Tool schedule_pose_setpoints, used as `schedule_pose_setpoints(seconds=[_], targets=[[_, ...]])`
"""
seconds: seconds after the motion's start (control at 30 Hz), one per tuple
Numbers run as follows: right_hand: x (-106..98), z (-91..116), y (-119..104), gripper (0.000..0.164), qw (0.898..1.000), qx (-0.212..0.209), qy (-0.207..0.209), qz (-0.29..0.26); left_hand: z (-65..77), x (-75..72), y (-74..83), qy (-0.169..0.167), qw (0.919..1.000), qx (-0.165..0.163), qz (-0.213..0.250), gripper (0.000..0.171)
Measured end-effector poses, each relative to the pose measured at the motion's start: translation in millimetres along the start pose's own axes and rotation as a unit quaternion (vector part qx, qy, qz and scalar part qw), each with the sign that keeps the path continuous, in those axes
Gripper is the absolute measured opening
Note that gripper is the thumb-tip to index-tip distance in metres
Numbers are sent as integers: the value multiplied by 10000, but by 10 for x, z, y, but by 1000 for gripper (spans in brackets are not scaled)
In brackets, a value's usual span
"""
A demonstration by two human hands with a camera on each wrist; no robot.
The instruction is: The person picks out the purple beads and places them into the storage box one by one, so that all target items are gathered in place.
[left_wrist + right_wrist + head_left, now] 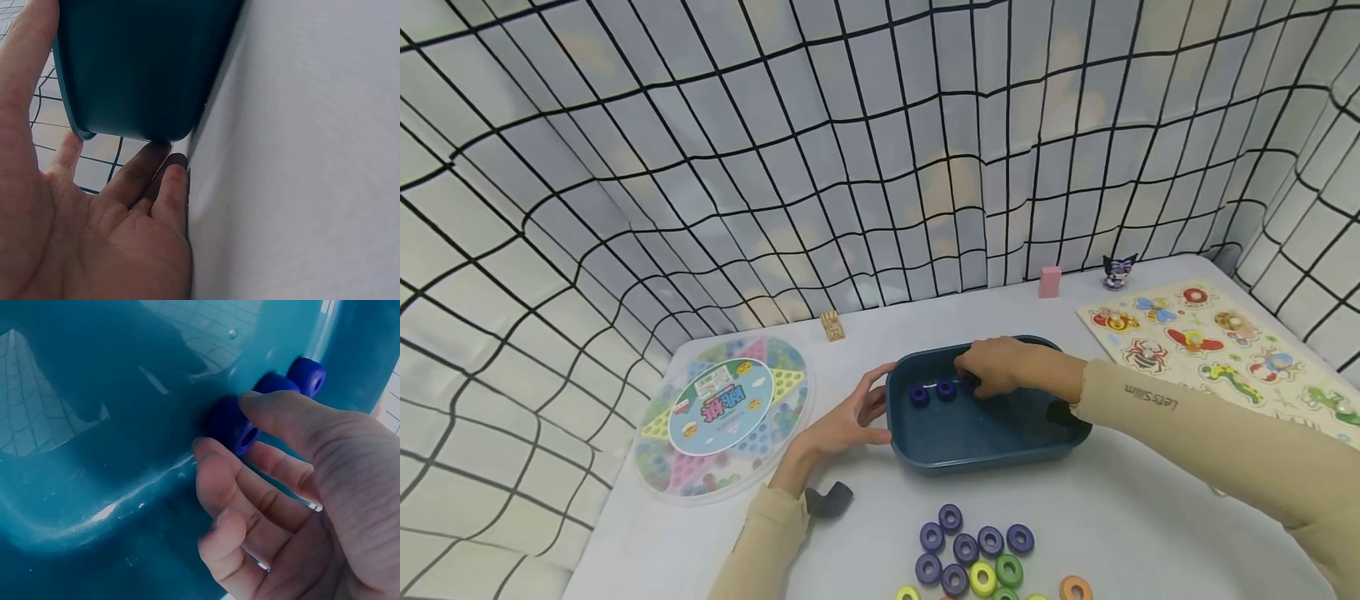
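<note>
A dark teal plastic bin sits on the white table. My left hand steadies its left end, thumb at the near corner and fingertips against the wall; in the left wrist view the palm is visible with fingers loosely extended. Inside the bin, my right hand pinches a purple ring between thumb and fingers by the far wall. Two more purple rings, one on the left and one nearer the hand, lie in line with it on the bin floor.
Several purple rings, with green, yellow and orange ones, lie in front. A round marble game box is left; a puzzle board, pink block and figurine stand right. Black netting surrounds the table.
</note>
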State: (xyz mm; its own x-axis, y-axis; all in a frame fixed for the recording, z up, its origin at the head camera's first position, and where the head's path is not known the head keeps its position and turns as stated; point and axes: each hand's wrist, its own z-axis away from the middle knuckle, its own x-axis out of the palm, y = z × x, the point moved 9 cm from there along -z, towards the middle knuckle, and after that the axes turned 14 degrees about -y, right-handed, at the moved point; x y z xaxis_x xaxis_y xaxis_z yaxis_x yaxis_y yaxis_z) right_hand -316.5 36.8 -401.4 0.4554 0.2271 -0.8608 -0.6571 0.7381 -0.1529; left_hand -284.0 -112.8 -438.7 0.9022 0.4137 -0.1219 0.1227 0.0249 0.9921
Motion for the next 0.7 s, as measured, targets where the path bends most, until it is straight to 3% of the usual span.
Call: schedule_pose_setpoints(seconds=[0.3, 0.5, 0.7], targets=[[-29, 177, -57, 36, 9996, -34, 215, 192, -5, 89, 176, -73, 9999, -42, -70, 94], [-34, 365, -176, 35, 9984, -198, 505, 127, -3, 83, 174, -73, 10000, 5, -43, 94], [-71, 690, -422, 31, 9919, -635, 1103, 28, -10, 61, 141, -52, 9999, 33, -79, 94]])
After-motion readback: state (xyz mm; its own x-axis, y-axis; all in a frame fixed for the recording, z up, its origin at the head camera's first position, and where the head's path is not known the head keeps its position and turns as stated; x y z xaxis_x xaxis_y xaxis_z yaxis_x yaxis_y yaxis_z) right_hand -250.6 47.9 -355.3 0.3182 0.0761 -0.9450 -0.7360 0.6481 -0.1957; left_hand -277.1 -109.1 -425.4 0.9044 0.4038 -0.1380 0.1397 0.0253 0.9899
